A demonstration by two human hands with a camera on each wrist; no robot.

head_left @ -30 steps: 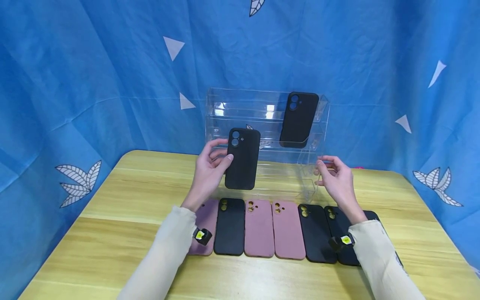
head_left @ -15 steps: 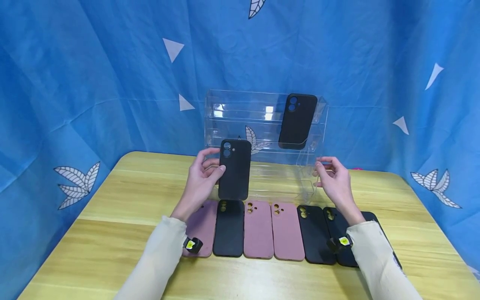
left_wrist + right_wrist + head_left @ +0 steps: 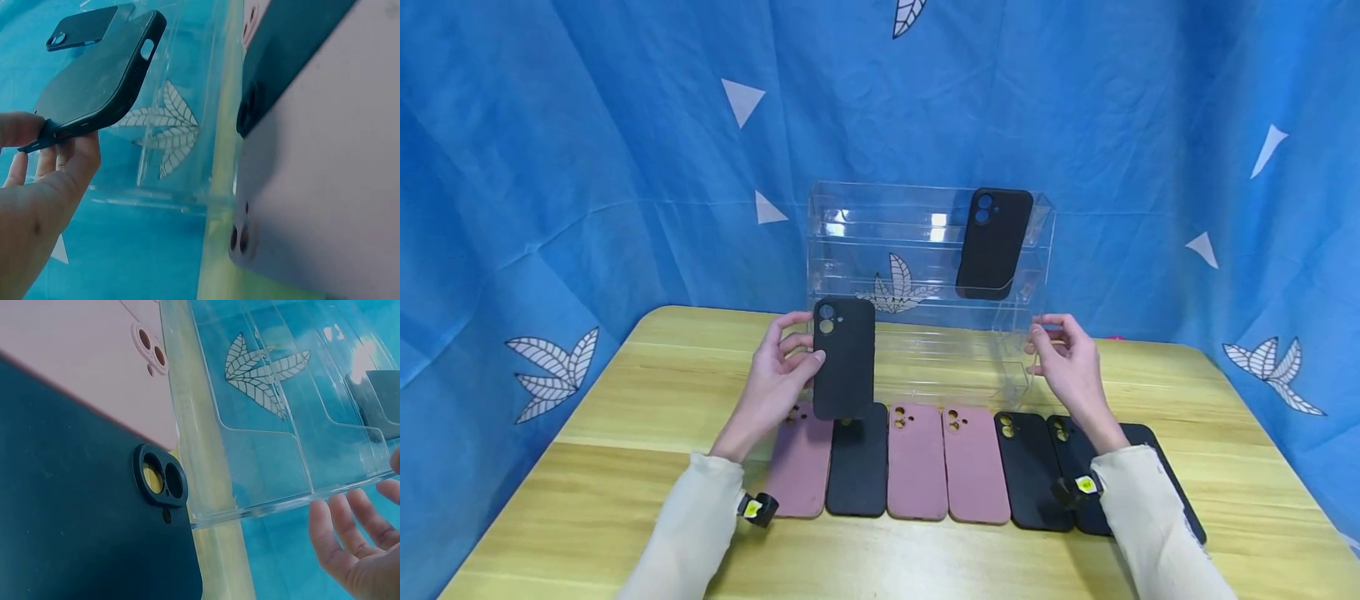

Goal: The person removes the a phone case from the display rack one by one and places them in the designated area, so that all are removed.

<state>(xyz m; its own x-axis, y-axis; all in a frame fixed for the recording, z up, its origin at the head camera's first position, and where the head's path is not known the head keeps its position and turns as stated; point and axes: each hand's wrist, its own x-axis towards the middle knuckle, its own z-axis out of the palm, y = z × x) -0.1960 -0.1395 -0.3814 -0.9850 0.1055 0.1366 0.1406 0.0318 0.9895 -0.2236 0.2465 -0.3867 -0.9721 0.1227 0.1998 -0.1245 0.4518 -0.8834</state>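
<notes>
My left hand (image 3: 778,375) holds a black phone case (image 3: 844,358) upright by its left edge, thumb on the near face and fingers behind. In the left wrist view the case (image 3: 100,75) tilts in the fingers. It hangs above the row of cases, in front of the clear acrylic display rack (image 3: 925,317). My right hand (image 3: 1067,358) touches the rack's right side with its fingertips; in the right wrist view the relaxed fingers (image 3: 340,525) meet the rack's edge. Another black phone case (image 3: 995,242) leans in the rack's upper right.
On the wooden table (image 3: 625,433), before the rack, lies a row of cases: a pink case (image 3: 801,475), a black case (image 3: 857,475), two more pink cases (image 3: 918,467), then black cases (image 3: 1033,475) under the right forearm. A blue curtain (image 3: 662,150) hangs behind.
My left hand has drawn the black phone case down and to the left, away from the rack's middle, over the left end of the row. The right hand stays at the rack's side.
</notes>
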